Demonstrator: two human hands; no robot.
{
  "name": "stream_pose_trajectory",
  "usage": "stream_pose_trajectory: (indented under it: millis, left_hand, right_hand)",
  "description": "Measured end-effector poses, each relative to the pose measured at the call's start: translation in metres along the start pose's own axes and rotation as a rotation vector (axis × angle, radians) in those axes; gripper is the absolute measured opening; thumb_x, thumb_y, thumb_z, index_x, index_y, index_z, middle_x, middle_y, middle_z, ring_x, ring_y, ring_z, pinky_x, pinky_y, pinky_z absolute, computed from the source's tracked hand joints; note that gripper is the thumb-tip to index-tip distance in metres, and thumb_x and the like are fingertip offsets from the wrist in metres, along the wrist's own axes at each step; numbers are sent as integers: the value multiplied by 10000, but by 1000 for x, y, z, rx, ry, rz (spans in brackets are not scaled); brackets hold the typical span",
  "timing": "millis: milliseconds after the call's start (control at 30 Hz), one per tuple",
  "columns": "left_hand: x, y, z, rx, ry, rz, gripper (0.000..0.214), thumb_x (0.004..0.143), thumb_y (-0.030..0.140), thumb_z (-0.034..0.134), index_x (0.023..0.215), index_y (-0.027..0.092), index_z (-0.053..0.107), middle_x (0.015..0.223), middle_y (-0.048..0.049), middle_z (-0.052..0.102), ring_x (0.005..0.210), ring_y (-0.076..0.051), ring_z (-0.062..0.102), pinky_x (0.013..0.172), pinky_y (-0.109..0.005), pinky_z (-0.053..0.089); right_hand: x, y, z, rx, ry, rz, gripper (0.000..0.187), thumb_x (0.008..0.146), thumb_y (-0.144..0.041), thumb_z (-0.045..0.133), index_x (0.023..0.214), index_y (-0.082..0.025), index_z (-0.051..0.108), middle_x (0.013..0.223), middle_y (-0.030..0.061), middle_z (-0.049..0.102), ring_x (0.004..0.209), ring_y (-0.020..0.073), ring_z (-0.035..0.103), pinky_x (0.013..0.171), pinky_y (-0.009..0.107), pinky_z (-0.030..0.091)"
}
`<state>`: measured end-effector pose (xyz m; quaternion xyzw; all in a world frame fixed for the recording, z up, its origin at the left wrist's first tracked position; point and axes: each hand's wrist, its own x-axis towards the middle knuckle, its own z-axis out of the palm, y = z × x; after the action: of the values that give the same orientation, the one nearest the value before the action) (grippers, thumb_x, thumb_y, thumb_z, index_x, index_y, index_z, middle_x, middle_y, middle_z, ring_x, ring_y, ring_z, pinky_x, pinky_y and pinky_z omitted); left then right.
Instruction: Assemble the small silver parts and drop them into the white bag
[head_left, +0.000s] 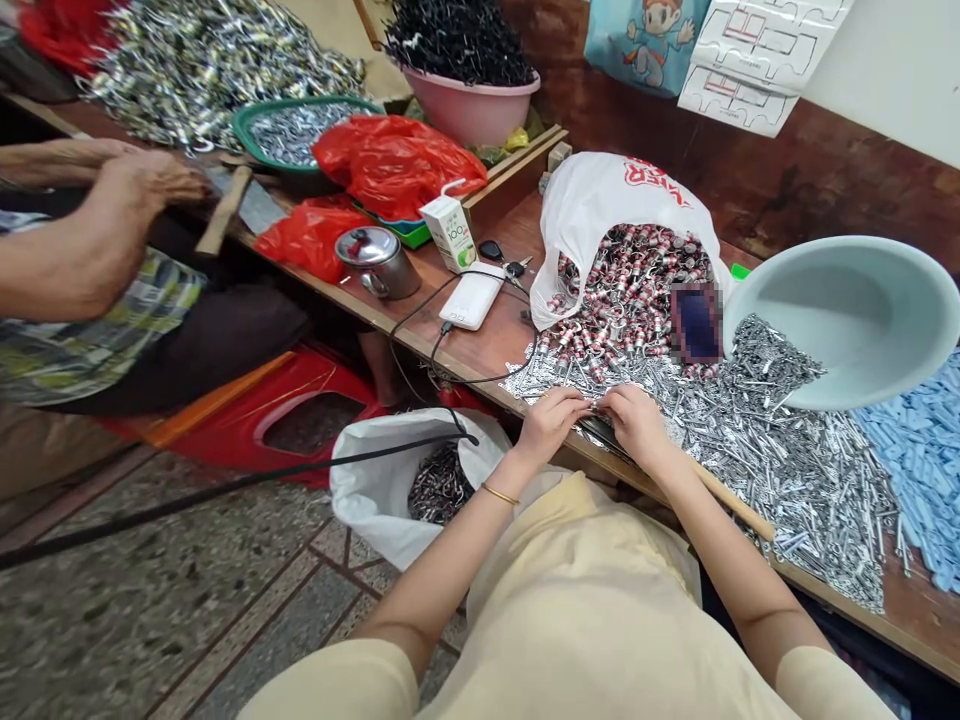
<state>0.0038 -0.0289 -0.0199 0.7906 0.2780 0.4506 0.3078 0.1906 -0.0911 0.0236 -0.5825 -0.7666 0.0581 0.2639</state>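
My left hand [551, 420] and my right hand [636, 420] meet at the near edge of a wooden table [480, 350], fingers curled and pinched together over small silver metal pieces from the pile [787, 450]. What exactly sits between the fingertips is too small to name. Just behind my hands an open white plastic bag [600, 200] spills red-and-silver parts [630, 290] onto the table.
A pale grey basin [847, 310] and blue pieces [922, 450] lie at right. A white bag of dark parts [420, 480] sits on the floor. A power bank [472, 295], carton [450, 230], metal pot [375, 260], red bags and pink tub stand further back. Another person sits at left.
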Motion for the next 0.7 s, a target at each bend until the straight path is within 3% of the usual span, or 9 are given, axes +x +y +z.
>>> stream_pose_trajectory:
  millis: [300, 433, 567, 700]
  left_hand:
    - [4, 1, -1, -54, -11, -50, 161, 946, 297, 616, 950, 249, 769, 924, -64, 717, 866, -188, 647, 828, -362, 533]
    - [9, 25, -8, -64, 33, -40, 150, 916, 270, 644, 961, 254, 786, 893, -65, 726, 825, -184, 648, 790, -346, 537]
    - [11, 56, -13, -52, 76, -54, 182, 914, 233, 633, 1012, 229, 787, 899, -68, 740, 807, -178, 667, 750, -317, 546]
    - [11, 74, -20, 26, -46, -32, 178, 918, 199, 617, 967, 206, 788, 843, -57, 740, 753, -159, 668, 710, -288, 538]
  right_hand:
    - [-1, -7, 1, 17, -2, -60, 288, 973, -80, 424, 999, -211, 679, 1002, 97, 667, 933, 225, 585, 846, 366, 497]
    - [3, -14, -15, 230, 138, 48, 134, 970, -238, 548, 1056, -209, 645, 1134, 112, 641, 1080, 246, 587, 917, 399, 506]
    - [-1, -23, -32, 509, 110, 189, 108, 953, -291, 581, 1003, -220, 645, 988, 58, 676, 891, 195, 642, 755, 318, 535]
    - [-12, -34, -44, 512, 138, 191, 105, 952, -291, 593, 956, -228, 677, 958, 56, 699, 893, 194, 655, 773, 326, 545]
